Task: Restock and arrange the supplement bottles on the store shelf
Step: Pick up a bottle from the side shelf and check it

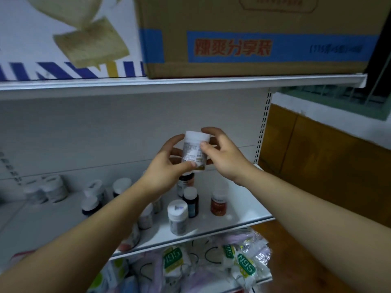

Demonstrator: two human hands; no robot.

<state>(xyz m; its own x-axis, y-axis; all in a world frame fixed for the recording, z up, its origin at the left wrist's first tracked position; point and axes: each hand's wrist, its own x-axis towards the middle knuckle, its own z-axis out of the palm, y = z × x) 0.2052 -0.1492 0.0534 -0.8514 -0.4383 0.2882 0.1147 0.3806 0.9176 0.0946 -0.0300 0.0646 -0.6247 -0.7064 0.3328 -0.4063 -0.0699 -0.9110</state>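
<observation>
Both of your hands are on one white supplement bottle, held upright in the air above the right part of the middle shelf. Your left hand curls round the lower body with the thumb pressed on the front of the label. Your right hand pinches the top, thumb on the label just under the white cap and fingers round the far side. The label carries fine print and an ochre band at the bottom, too blurred to read.

Just below the held bottle stands a brown bottle. Nearer you are a dark bottle, a red-labelled bottle and a white-capped bottle, all upright. More bottles stand to the left, blurred.

On the upper shelf sits a cardboard box with red characters, 辣爽分享装, on a blue band. Below the middle shelf lie packets with green labels whose letters look like SGN.
</observation>
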